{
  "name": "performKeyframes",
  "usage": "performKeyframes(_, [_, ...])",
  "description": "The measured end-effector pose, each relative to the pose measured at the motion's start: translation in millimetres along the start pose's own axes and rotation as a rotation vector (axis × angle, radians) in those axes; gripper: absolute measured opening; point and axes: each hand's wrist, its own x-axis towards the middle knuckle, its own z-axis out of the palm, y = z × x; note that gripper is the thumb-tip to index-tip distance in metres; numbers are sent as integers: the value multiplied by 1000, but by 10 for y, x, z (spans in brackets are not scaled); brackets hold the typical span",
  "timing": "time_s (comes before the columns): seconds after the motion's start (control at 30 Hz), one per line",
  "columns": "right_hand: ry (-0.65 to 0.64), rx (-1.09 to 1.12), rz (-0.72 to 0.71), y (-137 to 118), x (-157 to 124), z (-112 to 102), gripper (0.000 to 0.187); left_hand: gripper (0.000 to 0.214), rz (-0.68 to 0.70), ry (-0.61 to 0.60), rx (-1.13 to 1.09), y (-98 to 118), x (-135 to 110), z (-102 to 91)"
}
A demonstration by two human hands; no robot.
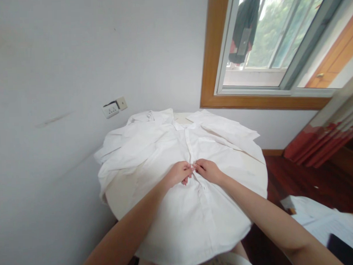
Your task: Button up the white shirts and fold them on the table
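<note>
A white button shirt point(154, 148) lies spread front-up over a small round white table point(256, 172), collar toward the wall. My left hand point(180, 173) and my right hand point(206, 171) meet at the middle of the shirt's button strip point(191, 147). Both hands pinch the strip with curled fingers, fingertips touching each other. Whatever sits between the fingertips is too small to make out. The lower part of the strip point(204, 201) runs down toward me between my forearms.
A grey-white wall with a socket plate point(113, 108) stands behind the table. A wood-framed window point(263, 48) is at the upper right, with dark clothing hanging outside. Red-brown floor, a red-and-white cloth point(324, 139) and white bedding point(321, 224) lie to the right.
</note>
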Motion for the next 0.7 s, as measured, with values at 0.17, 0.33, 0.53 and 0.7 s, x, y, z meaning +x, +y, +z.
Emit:
performKeyframes(0.17, [51,-26,14,-12,1,8,27,24,-21,-24,-40,-16,8,-30])
performKeyframes(0.33, [91,15,11,37,10,28,25,16,-39,5,13,-42,29,-19])
performKeyframes(0.53, [175,-101,63,161,-9,-243,21,27,330,444,548,-70,-13,-115])
performKeyframes(0.7, [20,-302,176,195,-149,-327,36,42,411,426,957,-236,-14,-239])
